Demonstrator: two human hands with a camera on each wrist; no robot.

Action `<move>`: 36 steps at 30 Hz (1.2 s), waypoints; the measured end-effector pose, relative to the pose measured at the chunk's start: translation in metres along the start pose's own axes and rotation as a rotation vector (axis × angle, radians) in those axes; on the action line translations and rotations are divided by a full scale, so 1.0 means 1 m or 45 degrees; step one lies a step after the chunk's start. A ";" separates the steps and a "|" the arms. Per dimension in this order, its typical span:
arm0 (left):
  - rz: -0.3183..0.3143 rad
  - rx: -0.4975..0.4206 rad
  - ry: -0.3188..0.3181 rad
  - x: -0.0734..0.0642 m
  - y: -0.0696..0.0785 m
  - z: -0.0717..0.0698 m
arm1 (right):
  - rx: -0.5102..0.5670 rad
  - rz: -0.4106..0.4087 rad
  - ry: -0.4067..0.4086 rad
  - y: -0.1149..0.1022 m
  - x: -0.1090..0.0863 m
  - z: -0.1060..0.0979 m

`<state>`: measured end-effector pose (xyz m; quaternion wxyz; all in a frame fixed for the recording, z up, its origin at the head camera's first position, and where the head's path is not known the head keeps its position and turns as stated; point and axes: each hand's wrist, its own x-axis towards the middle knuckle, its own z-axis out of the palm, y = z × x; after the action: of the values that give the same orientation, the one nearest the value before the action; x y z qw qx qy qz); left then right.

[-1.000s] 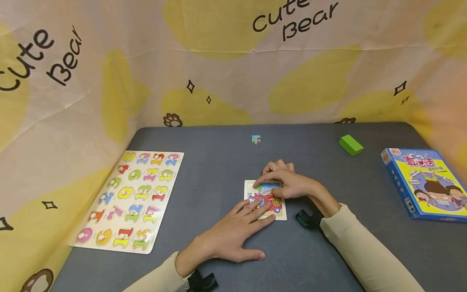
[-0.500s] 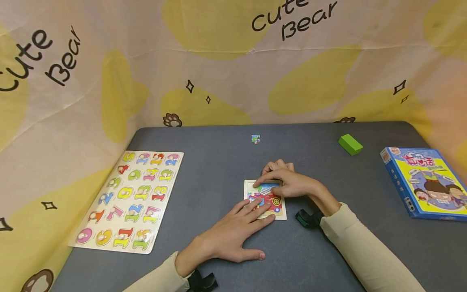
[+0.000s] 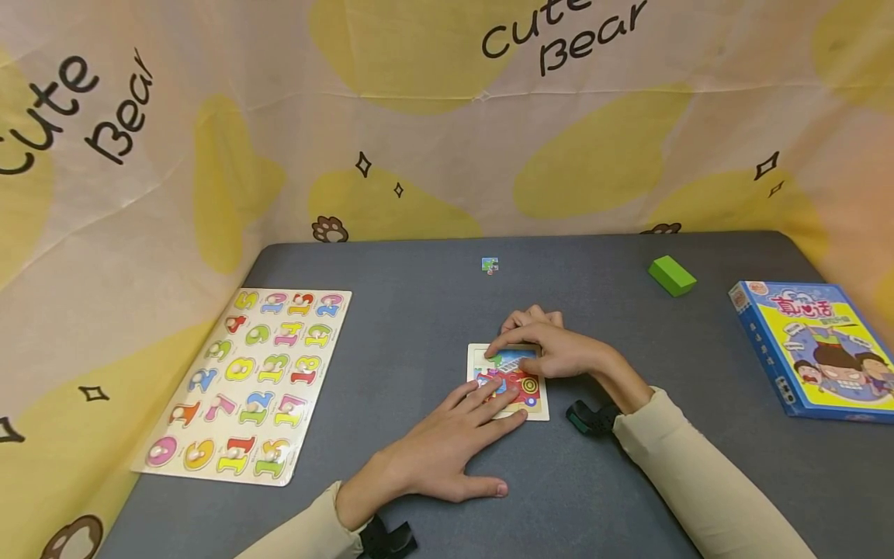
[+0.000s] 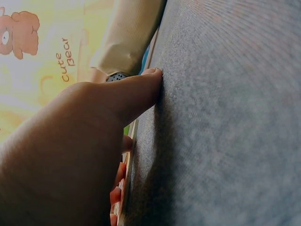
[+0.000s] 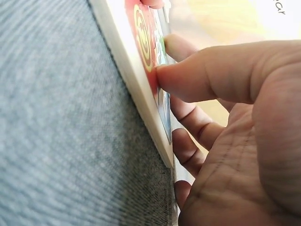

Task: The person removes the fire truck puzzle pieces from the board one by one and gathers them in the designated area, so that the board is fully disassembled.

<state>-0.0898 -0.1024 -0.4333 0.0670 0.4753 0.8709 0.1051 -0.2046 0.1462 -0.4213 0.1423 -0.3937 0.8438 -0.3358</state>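
Note:
A small jigsaw puzzle (image 3: 513, 376) in a cream frame lies flat on the dark table, showing a red vehicle and patches of blue and green. My left hand (image 3: 447, 442) rests over its lower left part, fingers spread and straight, thumb out to the side above the table. At the far edge, my right hand (image 3: 552, 345) touches the picture with thumb tip and forefinger. In the right wrist view the thumb (image 5: 188, 77) presses on the red area, while the other fingers bend beside the frame (image 5: 136, 94). The hands cover part of the picture.
A small jigsaw piece (image 3: 490, 265) lies near the far edge of the table (image 3: 405, 310). To the left is a number board (image 3: 240, 388). On the right are a green block (image 3: 672, 276) and a blue and yellow box (image 3: 817, 353). Printed cloth (image 3: 447, 140) stands behind.

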 end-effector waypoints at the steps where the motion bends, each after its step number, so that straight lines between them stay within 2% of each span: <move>1: 0.001 -0.002 0.000 0.000 0.000 0.000 | 0.003 0.005 -0.009 0.000 0.000 0.000; 10: 0.010 -0.013 0.001 0.000 0.000 0.000 | 0.006 0.053 -0.050 -0.002 -0.001 -0.003; 24: 0.016 -0.024 0.003 -0.001 -0.001 0.000 | 0.034 0.025 -0.041 -0.004 0.000 -0.003; 36: 0.033 0.017 0.034 -0.001 -0.002 0.002 | 0.025 -0.007 -0.003 -0.003 0.001 0.000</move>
<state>-0.0905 -0.1039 -0.4356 0.0505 0.4857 0.8661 0.1065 -0.2031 0.1441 -0.4191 0.1463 -0.3951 0.8391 -0.3442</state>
